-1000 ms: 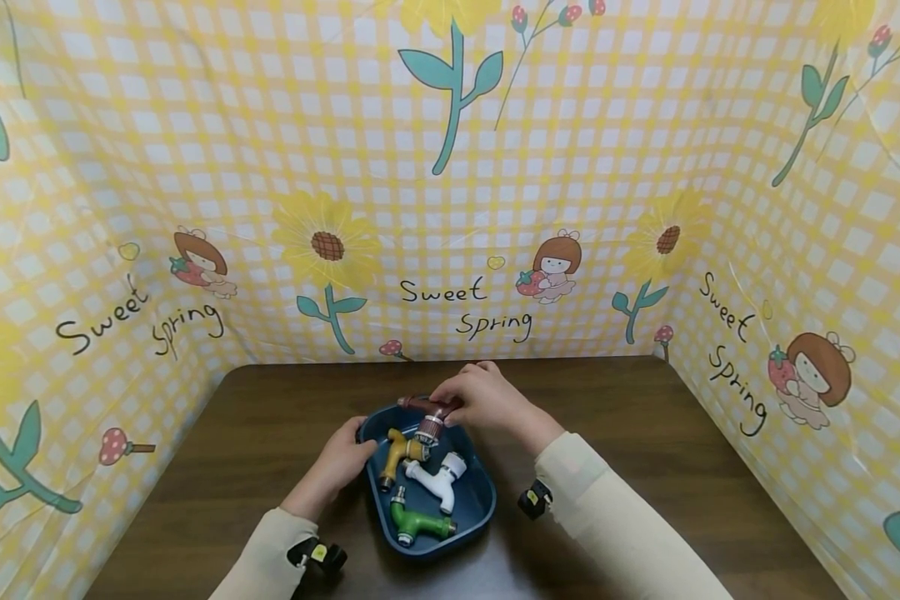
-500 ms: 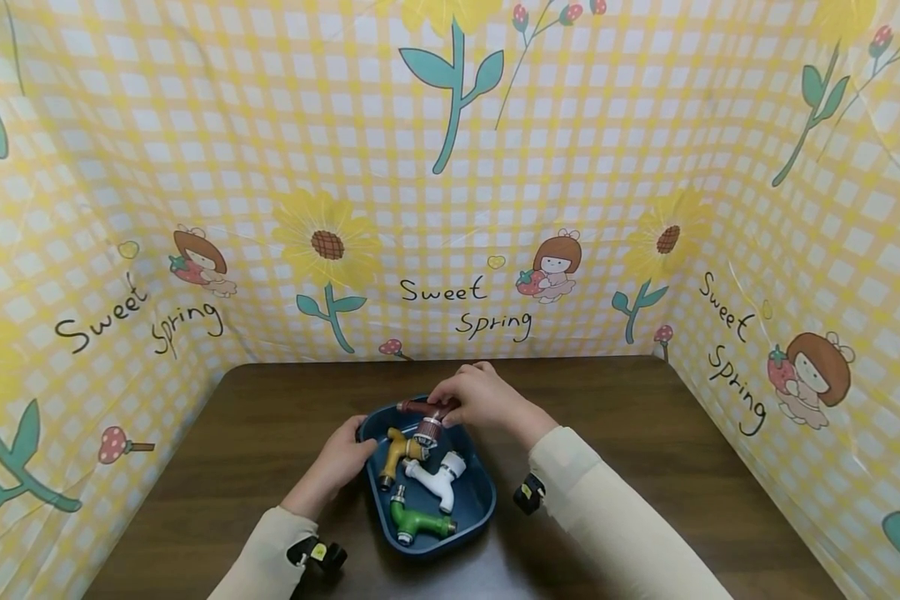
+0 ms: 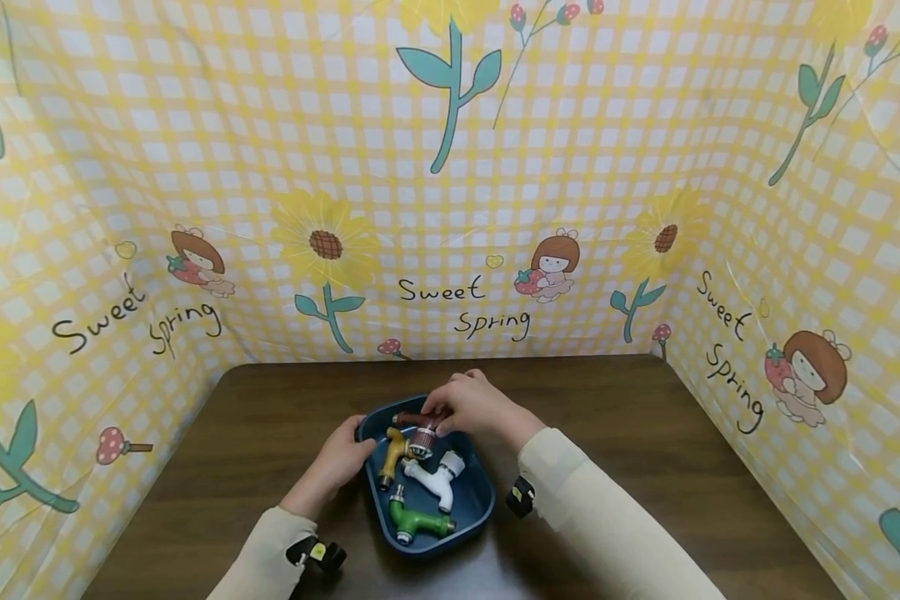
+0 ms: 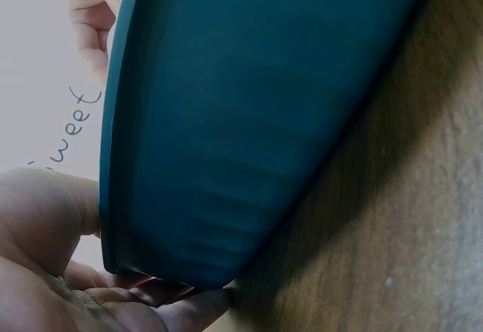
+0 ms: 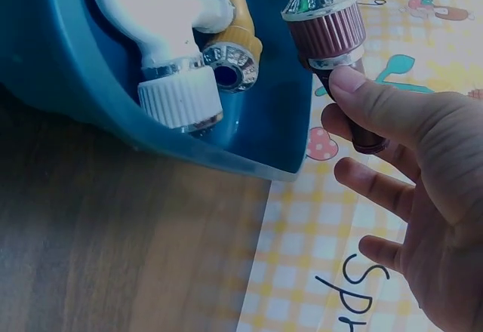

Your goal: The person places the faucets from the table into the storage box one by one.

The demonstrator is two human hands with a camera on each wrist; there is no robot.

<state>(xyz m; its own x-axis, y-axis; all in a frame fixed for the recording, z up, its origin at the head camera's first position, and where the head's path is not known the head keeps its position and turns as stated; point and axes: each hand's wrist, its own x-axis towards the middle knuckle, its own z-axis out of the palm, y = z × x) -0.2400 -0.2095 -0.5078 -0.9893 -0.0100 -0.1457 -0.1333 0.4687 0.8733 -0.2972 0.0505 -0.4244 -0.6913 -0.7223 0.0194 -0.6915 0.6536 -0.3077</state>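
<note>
My right hand [image 3: 482, 408] pinches a dark red tap [image 3: 422, 442] between thumb and fingers, at the far end of a blue plastic basin [image 3: 491, 505]. In the right wrist view the tap's ribbed handle [image 5: 328, 36] tilts over the basin's edge, with the thumb pressed on its body. Gripping the basin's far left corner is my left hand [image 3: 339, 458], thumb over the rim and fingers beneath, as the left wrist view shows. Inside the basin lie a yellow tap [image 3: 392, 460], a white tap [image 3: 437, 483] and a green tap [image 3: 422, 522]. The red tap partly overlaps the yellow one.
The basin stands on a dark wooden table [image 3: 607, 467]. A yellow checked cloth [image 3: 450, 225] with flowers and lettering hangs around the back and both sides. Each wrist carries a small black camera [image 3: 521, 497].
My right hand has moved slightly left and toward me, lowering the red tap into the basin's far end. The left hand and basin have stayed nearly still.
</note>
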